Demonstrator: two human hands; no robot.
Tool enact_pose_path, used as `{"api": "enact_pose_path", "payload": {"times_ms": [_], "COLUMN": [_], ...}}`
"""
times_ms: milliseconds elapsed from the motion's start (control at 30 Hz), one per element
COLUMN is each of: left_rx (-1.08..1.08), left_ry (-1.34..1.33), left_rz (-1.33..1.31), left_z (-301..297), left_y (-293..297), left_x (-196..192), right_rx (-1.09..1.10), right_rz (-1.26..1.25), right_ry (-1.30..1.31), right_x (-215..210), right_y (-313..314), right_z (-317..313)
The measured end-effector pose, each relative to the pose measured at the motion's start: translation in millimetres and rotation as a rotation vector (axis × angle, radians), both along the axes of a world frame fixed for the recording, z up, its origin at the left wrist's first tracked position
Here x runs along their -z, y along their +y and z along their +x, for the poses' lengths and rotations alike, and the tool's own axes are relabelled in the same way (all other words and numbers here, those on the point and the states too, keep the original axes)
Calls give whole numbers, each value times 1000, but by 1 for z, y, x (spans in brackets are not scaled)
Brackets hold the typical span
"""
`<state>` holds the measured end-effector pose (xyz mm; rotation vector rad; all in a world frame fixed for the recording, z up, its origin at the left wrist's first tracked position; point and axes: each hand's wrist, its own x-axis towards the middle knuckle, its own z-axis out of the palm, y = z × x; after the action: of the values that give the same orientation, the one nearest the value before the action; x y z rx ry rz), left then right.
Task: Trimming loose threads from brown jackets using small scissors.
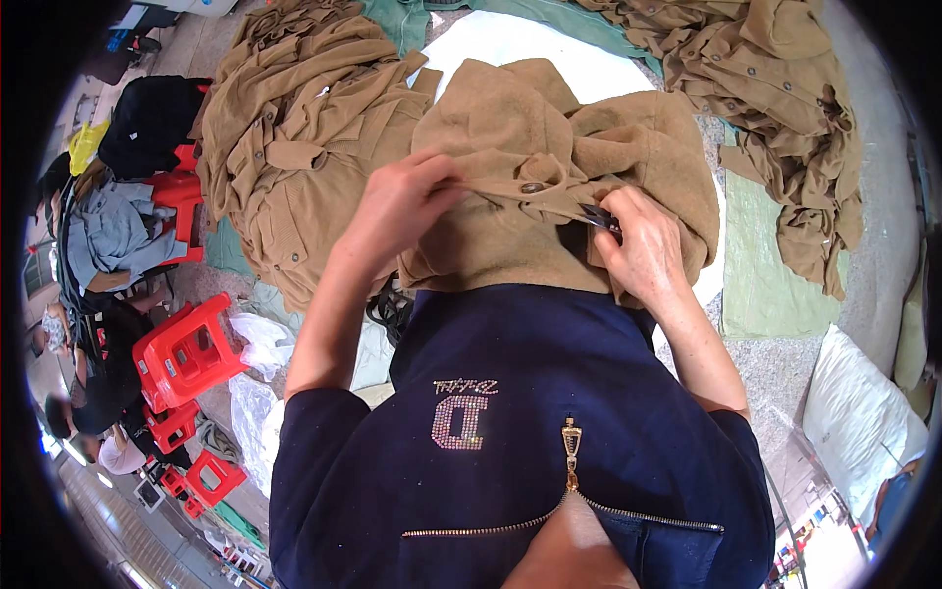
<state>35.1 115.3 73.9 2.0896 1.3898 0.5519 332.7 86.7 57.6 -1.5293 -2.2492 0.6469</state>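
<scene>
The left hand (397, 201) pinches a tan garment (510, 128) beside its button (533, 187). The right hand (643, 245) grips small snips (601, 218) against the cloth. Piles of tan garments (294, 128) lie around; red stools (186, 353) stand to the left.

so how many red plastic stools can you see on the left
4 show clearly: one stool tipped by the person's left elbow, one just below it, one lower still, and one under the black bundle. Smaller red bits nearby may be more, partly hidden.
</scene>
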Motion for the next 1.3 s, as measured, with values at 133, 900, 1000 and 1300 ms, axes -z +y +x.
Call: {"api": "enact_pose_path", "payload": {"times_ms": [133,900,1000,1300], "left_rx": [-59,26,-29,-135], "left_ry": [-111,-829,-1017,-997], "left_rz": [-298,-674,-769,-665], "left_z": [-50,-11,12,61], "left_y": [-1,-5,-8,-13], "left_x": [12,-36,-45,-44], "right_rx": [114,75,-2,-306], "right_rz": [158,376,719,709], "right_ry": [14,-26,122,450], "right_x": [-3,-45,-51,-51], "right_y": [0,-3,2,14], "right_z": [-3,30,28,-43]}}
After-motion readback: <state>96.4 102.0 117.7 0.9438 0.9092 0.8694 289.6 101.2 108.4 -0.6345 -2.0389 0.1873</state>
